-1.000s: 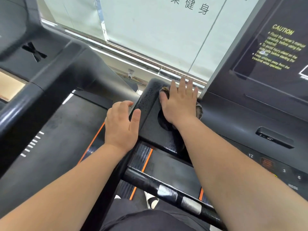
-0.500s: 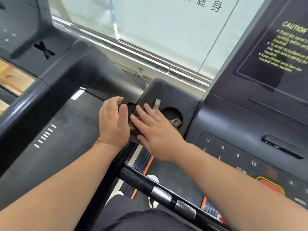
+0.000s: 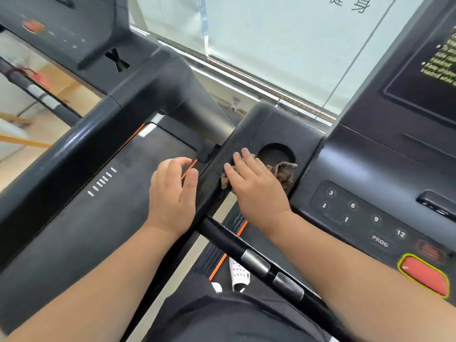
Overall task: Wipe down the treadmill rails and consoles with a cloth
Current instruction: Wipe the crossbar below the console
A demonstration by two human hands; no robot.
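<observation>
Brown cloth is pressed on the black cup tray by the flat right hand. Nothing is held by the loosely curled left hand beside it.

cloth: mottled grey-brown
console: matte black
keypad: white numerals on black
stop button: red, yellow outline
handlebar: gloss black, two silver bands
belt: dark grey, orange edge line, row of white dashes
shoe: white, dotted with holes
caution text: yellow on black
</observation>
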